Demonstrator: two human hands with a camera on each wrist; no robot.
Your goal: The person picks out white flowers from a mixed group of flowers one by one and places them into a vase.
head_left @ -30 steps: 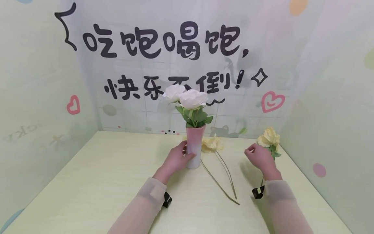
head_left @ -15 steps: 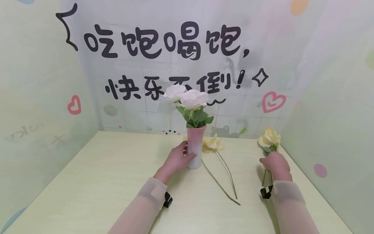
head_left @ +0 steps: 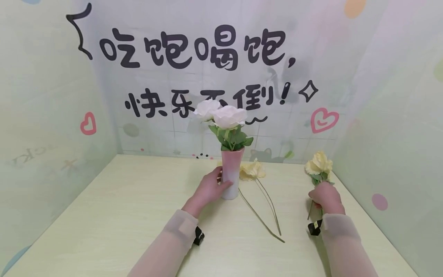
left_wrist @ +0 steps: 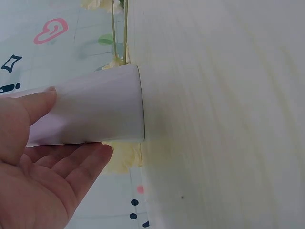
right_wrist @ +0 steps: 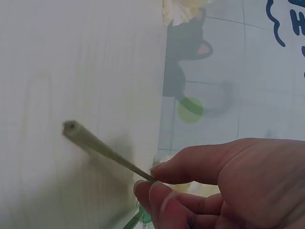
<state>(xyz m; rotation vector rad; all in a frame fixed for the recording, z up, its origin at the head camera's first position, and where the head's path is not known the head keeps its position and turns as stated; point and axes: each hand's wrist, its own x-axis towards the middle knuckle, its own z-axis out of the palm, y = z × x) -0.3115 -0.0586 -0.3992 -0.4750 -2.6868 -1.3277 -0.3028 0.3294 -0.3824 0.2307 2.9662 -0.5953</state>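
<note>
A vase (head_left: 230, 173), pink at the top and white below, stands upright on the table. My left hand (head_left: 207, 187) holds its lower part between thumb and fingers, as the left wrist view also shows. Two white artificial roses (head_left: 229, 117) with green leaves rise from its mouth. At the right, my right hand (head_left: 327, 197) pinches a thin flower stem (right_wrist: 102, 150) between thumb and fingertips. The stem's cut end points out toward the right wrist camera. Just beyond this hand is a yellow artificial flower head (head_left: 318, 163); the hand hides where stems and blooms join.
Behind and right of the vase lie more yellow flowers (head_left: 255, 171), their long bare stems (head_left: 260, 218) stretching toward the front of the pale wooden table (head_left: 104, 223). A printed backdrop (head_left: 155, 134) rises along the table's back edge, with side panels left and right.
My right hand has moved right and down onto the yellow flowers and now pinches a stem, whose lower end has swung slightly left. The left hand and vase stay in place.
</note>
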